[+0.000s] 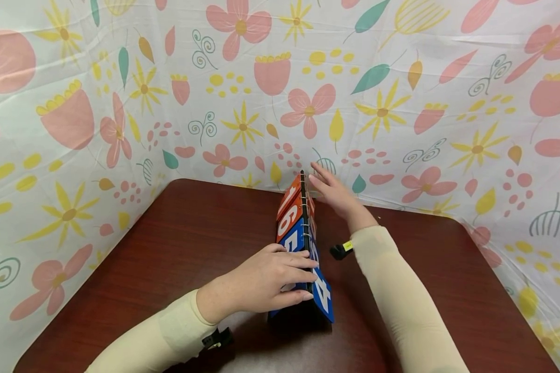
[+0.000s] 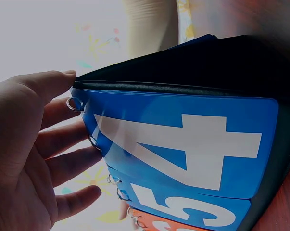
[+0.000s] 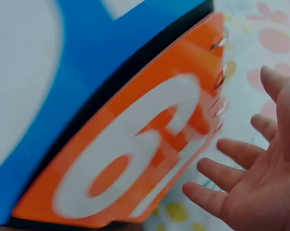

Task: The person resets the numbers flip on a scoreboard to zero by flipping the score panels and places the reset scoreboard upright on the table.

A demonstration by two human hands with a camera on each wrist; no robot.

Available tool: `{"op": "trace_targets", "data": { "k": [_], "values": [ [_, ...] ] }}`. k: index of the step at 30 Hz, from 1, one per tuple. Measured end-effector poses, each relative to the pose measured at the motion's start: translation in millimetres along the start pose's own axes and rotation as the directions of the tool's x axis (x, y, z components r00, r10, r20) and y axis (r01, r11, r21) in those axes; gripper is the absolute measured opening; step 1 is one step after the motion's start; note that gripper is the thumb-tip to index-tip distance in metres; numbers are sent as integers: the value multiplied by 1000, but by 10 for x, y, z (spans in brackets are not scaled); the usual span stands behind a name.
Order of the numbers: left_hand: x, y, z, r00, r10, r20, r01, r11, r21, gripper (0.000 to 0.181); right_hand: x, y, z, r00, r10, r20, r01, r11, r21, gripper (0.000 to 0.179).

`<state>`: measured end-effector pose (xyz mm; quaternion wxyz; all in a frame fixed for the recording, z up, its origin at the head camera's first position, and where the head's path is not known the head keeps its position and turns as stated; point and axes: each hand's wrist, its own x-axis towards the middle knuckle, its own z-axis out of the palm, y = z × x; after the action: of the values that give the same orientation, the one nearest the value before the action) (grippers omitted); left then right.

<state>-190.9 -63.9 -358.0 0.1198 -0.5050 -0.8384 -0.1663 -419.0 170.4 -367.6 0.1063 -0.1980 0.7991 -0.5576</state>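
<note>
A tabletop flip scoreboard [image 1: 295, 234] stands like a tent on the table, its ringed ridge running away from me. Orange-red number cards are at its far end, blue ones nearer. My left hand [image 1: 270, 277] rests over the near end of the ridge, fingers laid across it. In the left wrist view, the thumb touches the ridge's end beside a blue card with a 4 [image 2: 241, 175]. At the far end hovers my right hand [image 1: 339, 201], fingers extended. The right wrist view shows those fingers spread beside the orange card with a 6 [image 3: 106, 139], apart from the rings.
The dark reddish-brown table [image 1: 205, 228] extends on both sides of the scoreboard. A floral cloth [image 1: 242, 103] hangs behind and to the sides. Black wrist-camera mounts [image 1: 218, 339] sit under both forearms, close to the tabletop.
</note>
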Motion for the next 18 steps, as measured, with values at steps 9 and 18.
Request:
{"op": "trace_targets", "data": {
  "k": [9,18],
  "values": [
    [4,-3,-2,1000,-1,-7,1,1000,-2,38,-56,570,165,970,213,-119,-191,967,169,73],
    [4,-2,0,1000,0,-8,0,1000,2,37,-93,766,244,930,307,-201,-287,950,122,80]
  ]
}}
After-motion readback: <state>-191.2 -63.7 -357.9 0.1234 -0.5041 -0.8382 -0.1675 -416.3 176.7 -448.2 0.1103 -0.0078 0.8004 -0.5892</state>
